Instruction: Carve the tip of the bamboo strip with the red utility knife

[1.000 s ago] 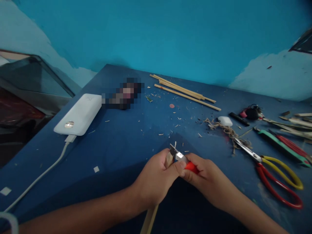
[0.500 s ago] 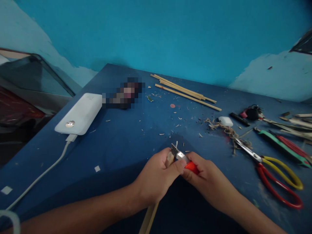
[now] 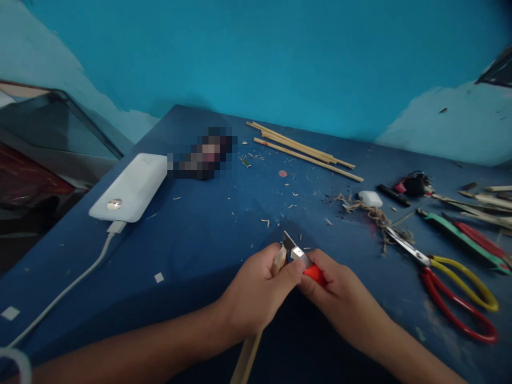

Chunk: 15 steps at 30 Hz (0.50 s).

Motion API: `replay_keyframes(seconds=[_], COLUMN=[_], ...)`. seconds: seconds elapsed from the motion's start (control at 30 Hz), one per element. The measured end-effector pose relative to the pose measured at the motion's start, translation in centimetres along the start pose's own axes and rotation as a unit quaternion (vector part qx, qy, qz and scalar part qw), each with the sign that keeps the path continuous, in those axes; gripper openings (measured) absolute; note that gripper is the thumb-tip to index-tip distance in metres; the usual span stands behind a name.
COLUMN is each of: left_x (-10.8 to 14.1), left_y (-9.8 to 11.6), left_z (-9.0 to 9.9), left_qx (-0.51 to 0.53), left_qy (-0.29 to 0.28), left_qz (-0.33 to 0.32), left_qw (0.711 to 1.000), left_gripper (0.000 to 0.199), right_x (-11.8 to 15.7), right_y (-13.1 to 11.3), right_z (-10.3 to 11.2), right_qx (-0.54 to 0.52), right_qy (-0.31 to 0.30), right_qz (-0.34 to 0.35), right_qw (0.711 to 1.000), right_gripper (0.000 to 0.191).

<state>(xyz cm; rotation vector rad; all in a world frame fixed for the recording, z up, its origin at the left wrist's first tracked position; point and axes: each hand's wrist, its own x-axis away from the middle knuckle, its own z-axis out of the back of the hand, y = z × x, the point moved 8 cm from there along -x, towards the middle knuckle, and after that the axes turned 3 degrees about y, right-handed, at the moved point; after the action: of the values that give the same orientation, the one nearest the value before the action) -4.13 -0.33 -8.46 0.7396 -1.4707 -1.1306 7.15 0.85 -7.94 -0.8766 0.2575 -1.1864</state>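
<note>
My left hand (image 3: 256,290) is closed round a pale wooden stick (image 3: 248,354), probably bamboo; its lower end slants down towards me and its cut tip shows above my fingers. My right hand (image 3: 340,288) grips a utility knife (image 3: 316,274) with an orange-red handle and a metal collar. The short blade (image 3: 288,241) lies at the stick's tip. My left thumb presses against the knife's collar, so both hands meet. Most of the knife's handle is hidden in my right palm. Small wood shavings (image 3: 265,222) lie just beyond the hands.
On the blue table (image 3: 200,234) a white power bank (image 3: 132,186) with a cable lies left. Several thin sticks (image 3: 308,158) lie at the back. Scissors (image 3: 428,261), twine (image 3: 374,213), a white case (image 3: 370,199) and a green-handled tool (image 3: 460,240) lie right. A wall closes the back.
The blade has shifted slightly at the stick's tip, and the curled sliver on it is gone from the blade. A shaving beyond the hands looks different. Both hands keep their grip.
</note>
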Motion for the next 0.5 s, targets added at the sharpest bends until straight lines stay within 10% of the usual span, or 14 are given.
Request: replay_keyframes(seconds=[0.5], left_x=[-0.1], left_y=[-0.9], left_z=[-1.1], left_qx=[0.054], left_qy=[-0.067], left_qz=[0.03], left_qw=[0.996], left_gripper=[0.027], right_x=[0.0], right_y=[0.1], right_z=[0.4], right_qx=[-0.107], right_qy=[-0.04], right_qz=[-0.009], right_qw=[0.993], right_gripper=[0.032])
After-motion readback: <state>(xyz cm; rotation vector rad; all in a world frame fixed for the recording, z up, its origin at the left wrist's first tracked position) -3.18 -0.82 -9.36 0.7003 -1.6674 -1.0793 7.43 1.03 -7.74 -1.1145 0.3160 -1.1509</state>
